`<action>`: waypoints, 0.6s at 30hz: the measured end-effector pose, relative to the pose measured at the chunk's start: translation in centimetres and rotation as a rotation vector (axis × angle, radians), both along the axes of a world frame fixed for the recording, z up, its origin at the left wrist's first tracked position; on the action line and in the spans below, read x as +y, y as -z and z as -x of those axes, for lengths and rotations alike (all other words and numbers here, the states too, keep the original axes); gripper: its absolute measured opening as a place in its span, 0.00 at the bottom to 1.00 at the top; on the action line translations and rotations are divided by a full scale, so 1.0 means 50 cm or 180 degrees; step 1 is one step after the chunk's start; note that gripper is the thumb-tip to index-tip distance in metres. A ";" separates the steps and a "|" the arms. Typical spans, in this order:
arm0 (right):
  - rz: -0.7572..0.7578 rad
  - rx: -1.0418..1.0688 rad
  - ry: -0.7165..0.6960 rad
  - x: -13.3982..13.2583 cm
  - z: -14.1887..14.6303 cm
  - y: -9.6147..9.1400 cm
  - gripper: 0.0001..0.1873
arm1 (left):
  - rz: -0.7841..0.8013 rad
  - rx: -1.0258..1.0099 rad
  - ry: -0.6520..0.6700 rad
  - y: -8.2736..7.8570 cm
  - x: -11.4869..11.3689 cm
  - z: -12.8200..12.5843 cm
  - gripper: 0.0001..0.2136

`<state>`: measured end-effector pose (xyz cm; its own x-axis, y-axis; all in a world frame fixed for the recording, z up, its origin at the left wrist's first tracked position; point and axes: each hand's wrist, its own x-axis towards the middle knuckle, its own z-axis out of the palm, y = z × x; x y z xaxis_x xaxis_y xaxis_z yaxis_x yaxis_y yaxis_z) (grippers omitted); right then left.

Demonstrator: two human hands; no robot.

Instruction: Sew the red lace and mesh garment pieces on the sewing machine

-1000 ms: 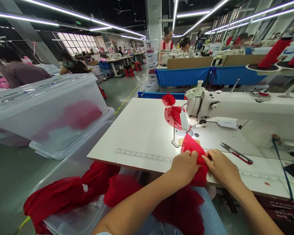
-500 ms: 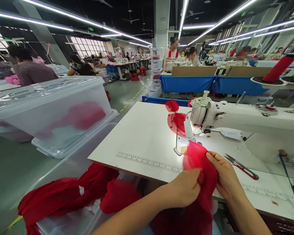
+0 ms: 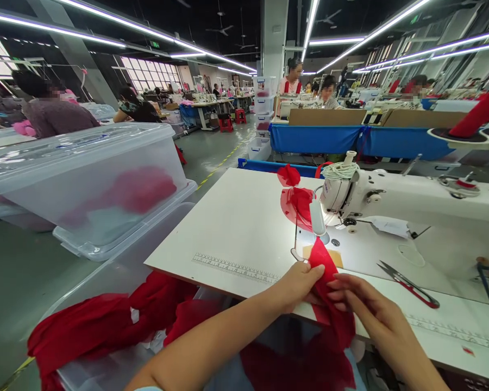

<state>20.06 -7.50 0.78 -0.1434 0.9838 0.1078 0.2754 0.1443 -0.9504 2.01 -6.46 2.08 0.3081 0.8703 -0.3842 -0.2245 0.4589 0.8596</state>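
Left hand point(image 3: 299, 286) pinches red fabric point(image 3: 324, 262), apparently steadying it near sewing machine point(image 3: 395, 190). Right hand point(image 3: 372, 307) touches fabric edge; pinch cannot be told. Scissors point(image 3: 409, 286) nearby, presumably for reach.

the white tabletop point(image 3: 224, 217), with a ruler point(image 3: 236, 268) printed along its front, carries a sewing machine point(image 3: 415, 201), red-handled scissors point(image 3: 398, 276) and red fabric pieces point(image 3: 302, 203), while red cloth point(image 3: 342, 328) crosses its edge.

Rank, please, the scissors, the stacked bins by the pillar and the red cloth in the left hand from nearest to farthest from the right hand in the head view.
1. Red cloth: immediately left of the right hand.
2. Scissors: lying just to its right.
3. Stacked bins: far ahead, by the pillar.
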 end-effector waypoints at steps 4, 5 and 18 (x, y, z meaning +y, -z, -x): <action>0.0612 0.0749 0.0580 0.010 -0.012 0.013 0.27 | -0.0033 -0.0291 -0.0090 -0.015 0.007 -0.004 0.14; 0.0915 0.1003 0.0436 0.014 -0.004 0.013 0.28 | 0.0009 -0.0560 -0.0111 -0.022 0.008 -0.008 0.12; 0.1112 0.0352 0.0090 0.097 -0.048 -0.002 0.22 | 0.0140 -0.0340 0.0044 -0.027 -0.023 0.056 0.29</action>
